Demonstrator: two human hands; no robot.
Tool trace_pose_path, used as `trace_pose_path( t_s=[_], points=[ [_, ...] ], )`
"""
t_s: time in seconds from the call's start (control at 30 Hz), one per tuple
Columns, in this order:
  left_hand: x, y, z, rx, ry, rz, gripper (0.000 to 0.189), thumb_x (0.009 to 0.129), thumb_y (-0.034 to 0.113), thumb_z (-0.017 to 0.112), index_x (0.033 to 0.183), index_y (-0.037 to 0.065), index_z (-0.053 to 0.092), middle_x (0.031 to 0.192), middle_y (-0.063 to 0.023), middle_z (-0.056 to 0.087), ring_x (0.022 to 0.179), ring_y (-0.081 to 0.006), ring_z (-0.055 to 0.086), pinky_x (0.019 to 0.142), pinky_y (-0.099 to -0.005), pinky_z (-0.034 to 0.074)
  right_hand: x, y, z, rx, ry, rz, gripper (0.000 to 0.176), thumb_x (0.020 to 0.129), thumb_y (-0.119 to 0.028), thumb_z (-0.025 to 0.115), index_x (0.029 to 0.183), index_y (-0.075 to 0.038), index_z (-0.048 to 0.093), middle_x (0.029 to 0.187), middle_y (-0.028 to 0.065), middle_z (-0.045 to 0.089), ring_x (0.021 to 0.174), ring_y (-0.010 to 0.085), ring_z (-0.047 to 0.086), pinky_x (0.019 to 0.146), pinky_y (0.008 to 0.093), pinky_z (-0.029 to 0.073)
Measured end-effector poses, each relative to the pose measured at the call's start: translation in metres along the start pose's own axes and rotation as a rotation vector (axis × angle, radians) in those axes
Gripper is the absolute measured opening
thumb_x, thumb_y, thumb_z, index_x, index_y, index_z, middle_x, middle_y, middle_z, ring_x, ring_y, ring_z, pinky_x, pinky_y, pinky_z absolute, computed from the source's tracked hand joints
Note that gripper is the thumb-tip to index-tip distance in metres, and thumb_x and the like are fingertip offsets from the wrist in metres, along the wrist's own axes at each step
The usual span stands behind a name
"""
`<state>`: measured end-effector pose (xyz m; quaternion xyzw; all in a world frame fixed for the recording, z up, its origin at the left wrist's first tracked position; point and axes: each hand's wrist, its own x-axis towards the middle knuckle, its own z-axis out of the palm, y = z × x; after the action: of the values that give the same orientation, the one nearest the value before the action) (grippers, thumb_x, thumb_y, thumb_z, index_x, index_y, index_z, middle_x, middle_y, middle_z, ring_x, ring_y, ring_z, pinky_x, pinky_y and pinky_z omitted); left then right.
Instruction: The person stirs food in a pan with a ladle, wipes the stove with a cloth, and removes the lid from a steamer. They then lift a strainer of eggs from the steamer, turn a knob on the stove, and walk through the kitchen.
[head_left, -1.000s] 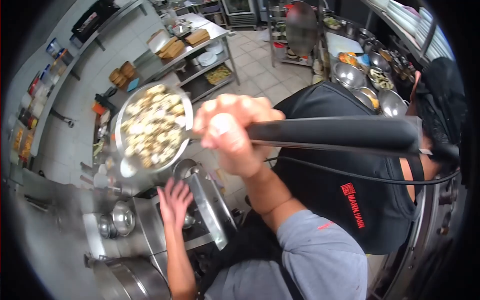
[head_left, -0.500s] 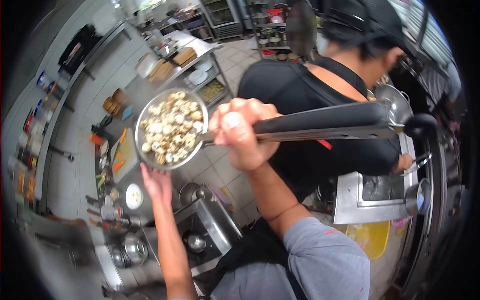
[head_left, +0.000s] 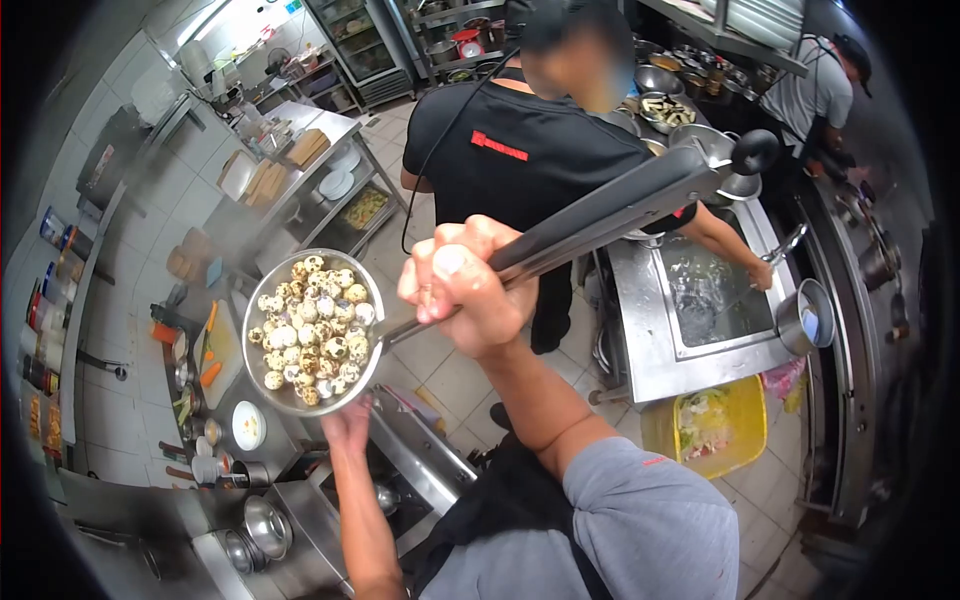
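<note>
A round metal strainer or pan [head_left: 262,383] full of speckled small eggs [head_left: 315,325] is held up in front of me. My right hand [head_left: 468,290] is closed round its long dark handle [head_left: 620,205], which runs up to the right. Beneath the rim of the vessel is my left hand [head_left: 348,425], its fingers largely hidden behind the metal; whether they grip it cannot be made out.
A co-worker in black [head_left: 540,160] stands ahead, one hand at a sink [head_left: 650,375]. A yellow bin [head_left: 755,430] is below it. Left are a cutting board [head_left: 228,350] with carrots, a white plate [head_left: 249,426] and metal bowls [head_left: 268,527]. Another person [head_left: 825,85] works far right.
The view has shifted toward the sink. The vessel of eggs sits lower and slightly further left, and its handle slopes more steeply. The co-worker now appears farther left, with the sink more visible.
</note>
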<state>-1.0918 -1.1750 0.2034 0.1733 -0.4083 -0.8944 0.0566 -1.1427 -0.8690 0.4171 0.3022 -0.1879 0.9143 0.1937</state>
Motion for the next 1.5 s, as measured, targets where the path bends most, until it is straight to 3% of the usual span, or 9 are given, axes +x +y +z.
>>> trace_pose_path(
  t_s=[0.3,0.53,0.73,0.9,1.07,1.27,1.4,1.47,1.5],
  points=[
    [-0.012,-0.132,-0.048,0.247,-0.035,-0.45,0.047,0.102,0.045,0.038,0.119,0.005,0.055,0.103,-0.01,0.061,0.08,-0.0189,0.06,0.07,-0.0351,0.051,-0.014,-0.083,-0.019,-0.238,-0.025,-0.186,0.015,0.079,-0.003,0.043,0.067,-0.009,0.036,0.051,0.0085,0.043,0.04,0.0177,0.041,0.039,0.0314,0.041],
    [-0.004,-0.175,-0.064,0.461,-0.016,-0.671,0.052,0.099,0.049,0.043,0.125,0.005,0.053,0.104,-0.0095,0.061,0.079,-0.0174,0.059,0.069,-0.0318,0.052,-0.001,-0.136,-0.037,-0.418,0.033,-0.348,0.021,0.084,-0.008,0.043,0.065,-0.009,0.035,0.051,0.006,0.041,0.038,0.0145,0.035,0.036,0.0279,0.036],
    [0.061,-0.2,-0.042,0.776,-0.084,-0.613,0.04,0.098,0.042,0.052,0.115,0.006,0.055,0.094,-0.0068,0.06,0.074,-0.0147,0.058,0.062,-0.0304,0.052,0.033,-0.152,-0.083,-0.555,0.059,-0.464,0.02,0.086,-0.005,0.043,0.067,-0.007,0.039,0.051,0.0068,0.042,0.04,0.0141,0.037,0.039,0.0289,0.039],
    [0.123,-0.238,-0.087,1.161,-0.165,-0.456,0.03,0.091,0.029,0.064,0.098,0.0,0.06,0.074,-0.0056,0.062,0.058,-0.0133,0.057,0.052,-0.0271,0.048,0.085,-0.148,-0.134,-0.624,0.043,-0.549,0.021,0.085,-0.003,0.046,0.065,-0.007,0.038,0.051,0.0078,0.042,0.04,0.0141,0.037,0.038,0.0285,0.039],
    [0.137,-0.233,-0.107,1.178,-0.11,-0.657,0.031,0.089,0.03,0.065,0.095,0.0,0.061,0.075,-0.0062,0.063,0.056,-0.0132,0.056,0.052,-0.0265,0.048,0.145,-0.132,-0.183,-0.711,0.086,-0.629,0.02,0.085,-0.003,0.047,0.066,-0.006,0.04,0.051,0.0078,0.042,0.04,0.0134,0.036,0.039,0.0287,0.041],
    [0.143,-0.217,-0.093,1.234,-0.06,-0.661,0.033,0.09,0.031,0.063,0.094,-0.001,0.065,0.075,-0.0087,0.064,0.057,-0.0165,0.057,0.057,-0.0304,0.05,0.22,-0.094,-0.246,-0.889,0.183,-0.75,0.021,0.084,-0.002,0.048,0.066,-0.006,0.037,0.05,0.007,0.039,0.041,0.0123,0.036,0.038,0.0284,0.04],
    [0.195,-0.241,-0.169,1.089,-0.022,-0.605,0.035,0.09,0.032,0.063,0.093,-0.002,0.066,0.078,-0.0101,0.065,0.068,-0.0183,0.062,0.067,-0.0317,0.052,0.273,-0.052,-0.294,-0.971,0.234,-0.841,0.022,0.084,0.001,0.049,0.066,-0.006,0.037,0.05,0.0064,0.039,0.039,0.0124,0.036,0.038,0.0284,0.039],
    [0.251,-0.232,-0.189,1.826,-0.789,-0.224,0.034,0.09,0.031,0.062,0.098,-0.001,0.066,0.082,-0.0115,0.067,0.079,-0.018,0.064,0.075,-0.0322,0.051,0.297,-0.031,-0.321,-0.979,0.256,-0.871,0.023,0.084,0.003,0.048,0.066,-0.006,0.037,0.05,0.0069,0.04,0.039,0.0125,0.037,0.038,0.0283,0.039],
    [0.282,-0.22,-0.186,1.834,-0.798,-0.219,0.034,0.09,0.031,0.062,0.098,-0.001,0.066,0.082,-0.0115,0.067,0.079,-0.018,0.064,0.075,-0.0322,0.051,0.308,-0.02,-0.335,-1.004,0.246,-0.897,0.022,0.084,0.003,0.048,0.066,-0.005,0.037,0.05,0.0071,0.04,0.039,0.0123,0.037,0.039,0.0285,0.039]
  ],
)
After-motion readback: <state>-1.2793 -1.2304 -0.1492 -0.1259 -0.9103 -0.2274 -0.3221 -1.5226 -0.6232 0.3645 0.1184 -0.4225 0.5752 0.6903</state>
